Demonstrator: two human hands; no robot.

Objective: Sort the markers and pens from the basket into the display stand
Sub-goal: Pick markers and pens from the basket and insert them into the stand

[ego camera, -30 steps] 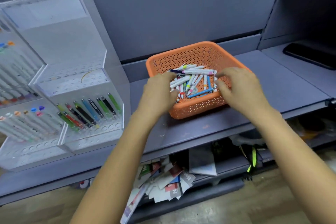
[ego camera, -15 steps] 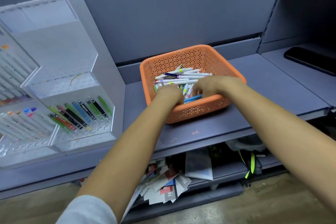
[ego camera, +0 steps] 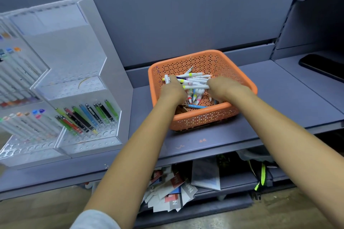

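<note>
Reaching deeper than a second ago, the left hand and right hand now close on white markers inside the orange basket, left fingers seemingly curled round them, right fingers hidden, nothing yet lifted toward the display stand.

Open lane between basket and display stand
Bare bench lies between them, left of centre — the stand's tall wall and the basket's rim bound it.
</note>
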